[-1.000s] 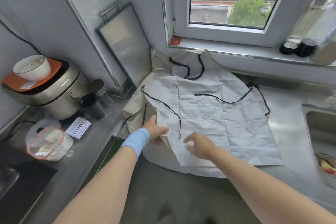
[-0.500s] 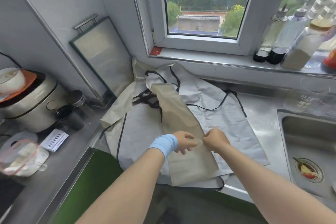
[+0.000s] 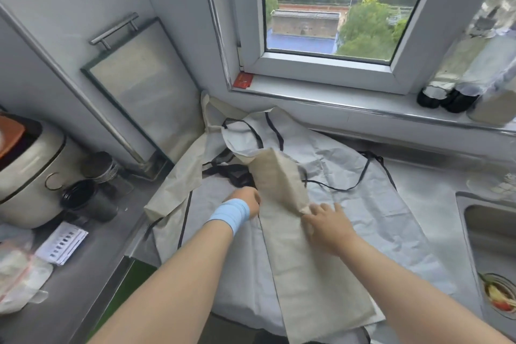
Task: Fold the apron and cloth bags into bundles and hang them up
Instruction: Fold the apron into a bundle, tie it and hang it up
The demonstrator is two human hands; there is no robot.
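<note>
A pale grey apron (image 3: 371,204) with black ties lies spread on the steel counter. On top of it lies a beige cloth bag (image 3: 304,268), folded into a long narrow strip, its far end lifted and folding over. My left hand (image 3: 248,200), with a blue wristband, grips the strip's left edge with curled fingers. My right hand (image 3: 326,220) pinches the strip's right edge where it bends. Another beige cloth bag (image 3: 178,179) lies crumpled under the apron at the left.
A rice cooker (image 3: 25,173), dark jars (image 3: 83,198) and a plastic bag (image 3: 19,276) stand on the left counter. A steel board (image 3: 142,98) leans on the wall. A sink (image 3: 491,251) is at right; bottles (image 3: 446,92) line the window sill.
The beige bag, lying flat as a strip half a second ago, now has its far end lifted and bending toward me. Both hands have shifted apart to its two edges.
</note>
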